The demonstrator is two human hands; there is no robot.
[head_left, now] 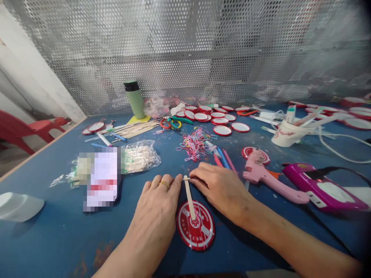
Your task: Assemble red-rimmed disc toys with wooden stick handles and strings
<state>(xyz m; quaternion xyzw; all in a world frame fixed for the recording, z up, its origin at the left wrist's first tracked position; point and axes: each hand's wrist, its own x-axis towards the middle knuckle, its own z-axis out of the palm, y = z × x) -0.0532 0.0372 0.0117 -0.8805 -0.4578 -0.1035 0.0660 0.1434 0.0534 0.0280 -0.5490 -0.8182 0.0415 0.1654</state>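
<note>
Though thin, stick [189, 197] between hands [160, 200] [222, 192]

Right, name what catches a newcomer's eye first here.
Probably the red disc at front centre, a pale stick lying partly over it, its far end between the left hand and right hand. Then perhaps the pink glue gun on the right, and colourful clips heaped beyond the hands.

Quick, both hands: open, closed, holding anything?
Left hand: fingers bent, at left end of short crosspiece; grip can't be told.
Right hand: fingers bent, at its right end; whether pinching can't be told.
</note>
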